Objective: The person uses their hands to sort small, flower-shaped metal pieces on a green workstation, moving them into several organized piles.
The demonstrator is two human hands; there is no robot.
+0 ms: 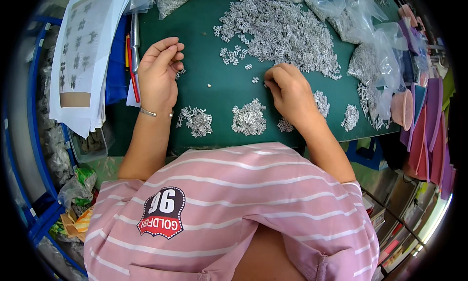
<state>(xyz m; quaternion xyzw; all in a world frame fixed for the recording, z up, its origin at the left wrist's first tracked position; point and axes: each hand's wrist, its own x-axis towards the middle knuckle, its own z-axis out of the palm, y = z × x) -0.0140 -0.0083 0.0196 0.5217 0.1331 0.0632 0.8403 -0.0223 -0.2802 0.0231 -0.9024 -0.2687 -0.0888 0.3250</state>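
My left hand (158, 74) is raised over the green tabletop with its thumb pressed to its curled fingers; whatever it holds is hidden. A few silver pieces peek out beside its fingers. My right hand (291, 92) pinches at the near edge of a wide heap of small silver openwork metal pieces (282, 32). A tiny silver bit shows at its fingertips. One loose metal piece (255, 80) lies just left of it. Small piles line the near edge: a left pile (196, 121), a middle pile (249, 118) and others partly covered by my right hand and forearm.
Clear plastic bags of metal pieces (365, 62) crowd the right side and far edge. Printed sheets (80, 52) hang at the left, beside a red pen (134, 86) and a blue bin (116, 74). A pink cup (402, 109) stands at the right edge. Blue shelving (31, 105) is at far left.
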